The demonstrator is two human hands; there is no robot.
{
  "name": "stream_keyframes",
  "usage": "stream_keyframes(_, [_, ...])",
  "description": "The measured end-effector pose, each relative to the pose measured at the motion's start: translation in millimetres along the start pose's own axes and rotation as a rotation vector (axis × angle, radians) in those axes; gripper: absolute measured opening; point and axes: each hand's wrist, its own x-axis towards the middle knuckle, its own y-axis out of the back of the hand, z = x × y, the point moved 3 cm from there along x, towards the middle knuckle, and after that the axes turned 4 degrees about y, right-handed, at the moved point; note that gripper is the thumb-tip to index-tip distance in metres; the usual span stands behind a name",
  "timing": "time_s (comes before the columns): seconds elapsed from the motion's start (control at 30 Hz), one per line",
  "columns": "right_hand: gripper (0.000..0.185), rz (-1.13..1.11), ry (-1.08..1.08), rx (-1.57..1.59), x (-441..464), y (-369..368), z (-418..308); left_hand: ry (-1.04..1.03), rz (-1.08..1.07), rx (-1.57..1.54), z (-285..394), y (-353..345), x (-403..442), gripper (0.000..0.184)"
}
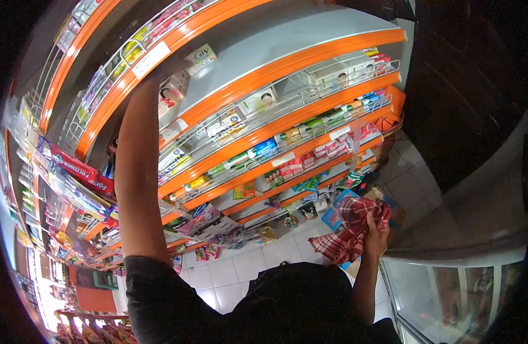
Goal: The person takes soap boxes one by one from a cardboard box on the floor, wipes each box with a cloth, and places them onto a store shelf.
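Observation:
My left arm stretches up to the upper grey shelf (pixel 310 31). There my left hand (pixel 167 70) is in shadow under the orange shelf edge, close to a white Giv soap box (pixel 201 57) and another soap box (pixel 171 94) with a red and green print. Its fingers are too dark to make out, so I cannot tell whether it grips a box. Low on the right, my right hand (pixel 377 236) is closed around a bunched red plaid cloth (pixel 356 221), which hangs down to the left.
Orange-edged shelves with wire rails (pixel 310 89) hold soap boxes, toothpaste cartons and packets. Toothbrush packs (pixel 75 172) hang at the left. A glass-topped case (pixel 442 286) stands at lower right. Cardboard (pixel 376 194) and a blue item (pixel 333 218) sit near the tiled floor (pixel 247 266).

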Motion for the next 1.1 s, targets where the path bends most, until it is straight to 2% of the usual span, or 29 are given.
stream_keyframes(0.2, [0.038, 0.007, 0.250, 0.143, 39, -9, 70, -0.037, -0.028, 0.047, 12, -2, -17, 0.049])
stream_keyframes(0.27, [0.034, -0.149, -0.069, 0.644, 35, -14, 94, -0.072, -0.047, 0.083, 20, 0, -25, 0.049])
stream_keyframes(0.3, [0.036, -0.259, -0.096, 0.848, 23, -15, 77, -0.101, -0.058, 0.110, 26, 5, -31, 0.048])
stream_keyframes(0.37, [0.039, -0.304, -0.128, 1.054, 3, -14, 80, -0.206, -0.053, 0.184, 52, 23, -51, 0.048])
stream_keyframes(0.4, [0.042, -0.368, -0.135, 1.164, 3, -20, 106, -0.264, -0.006, 0.190, 73, 38, -68, 0.048])
stream_keyframes(0.43, [0.045, -0.435, -0.138, 1.274, 3, -25, 131, -0.299, 0.073, 0.123, 104, 55, -91, 0.048])
stream_keyframes(0.47, [0.045, -0.388, -0.147, 1.273, 3, -28, 161, -0.221, 0.213, -0.067, 147, 72, -116, 0.050])
stream_keyframes(0.5, [0.048, -0.484, -0.208, 1.297, 1, -33, 190, -0.287, 0.210, -0.122, 182, 80, -138, 0.051])
stream_keyframes(0.53, [0.050, -0.584, -0.273, 1.320, -3, -35, 208, -0.270, 0.101, -0.263, 214, 67, -159, 0.051])
stream_keyframes(0.57, [0.059, -0.510, -0.297, 1.211, -12, -36, 182, -0.238, -0.006, -0.406, 246, 54, -179, 0.052])
stream_keyframes(0.6, [0.059, -0.478, -0.322, 1.212, -15, -37, 194, -0.194, -0.104, -0.542, 279, 41, -200, 0.053])
stream_keyframes(0.63, [0.059, -0.468, -0.401, 1.239, -16, -39, 211, -0.377, -0.295, -0.789, 319, 24, -204, 0.053])
stream_keyframes(0.67, [0.058, -0.458, -0.480, 1.263, -16, -42, 231, -0.488, -0.485, -0.938, 357, -6, -213, 0.051])
stream_keyframes(0.7, [0.056, -0.430, -0.225, 1.005, -15, -42, 245, -0.534, -0.705, -1.192, 393, -64, -229, 0.046])
stream_keyframes(0.73, [0.054, -0.349, -0.008, 0.727, -15, -41, 258, -0.512, -0.779, -1.330, 435, -114, -250, 0.040])
stream_keyframes(0.8, [0.055, -0.641, -0.575, 1.278, -14, -39, 231, -0.506, -0.981, -1.340, 514, -234, -303, 0.038])
stream_keyframes(0.83, [0.063, -0.365, -0.460, 1.113, -8, -52, 296, -0.506, -0.997, -1.321, 553, -294, -337, 0.036])
stream_keyframes(0.87, [0.066, -0.354, -0.388, 1.063, 0, -44, 263, -0.505, -1.017, -1.301, 589, -348, -374, 0.034])
stream_keyframes(0.9, [0.064, -0.325, -0.401, 1.051, 8, -43, 270, -0.485, -1.076, -1.260, 624, -403, -413, 0.032])
stream_keyframes(0.97, [0.061, -0.247, -0.484, 1.079, 4, -43, 322, -0.454, -1.157, -1.224, 685, -486, -486, 0.031])
stream_keyframes(1.03, [0.058, -0.187, -0.560, 1.096, 2, -37, 372, -0.455, -1.253, -0.947, 739, -554, -548, 0.033])
stream_keyframes(1.1, [0.055, -0.133, -0.621, 1.106, 1, -28, 411, -0.401, -1.262, -0.912, 791, -612, -600, 0.037])
